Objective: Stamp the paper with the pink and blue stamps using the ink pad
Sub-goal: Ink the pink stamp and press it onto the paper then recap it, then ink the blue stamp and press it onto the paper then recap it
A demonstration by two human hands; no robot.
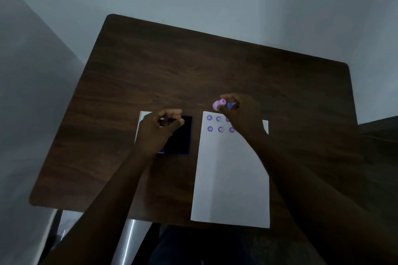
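Observation:
A white paper (230,178) lies on the table's right half, with two rows of purple stamp marks (219,123) near its far edge. Just beyond that edge my right hand (243,114) is closed on the blue stamp (231,105). The pink stamp (218,104) lies tilted right beside it, touching my fingers. To the left sits the dark ink pad (181,135), open, its white lid (143,120) folded out to the left. My left hand (157,129) hovers over the pad's far-left corner with thumb and fingers curled close together. Whether it grips anything is unclear.
The dark wooden table (193,71) stretches far beyond the items. Its near edge runs just under the paper's bottom. A metal table leg (127,241) and my dark-clothed lap (204,245) show below it. Pale walls surround the table.

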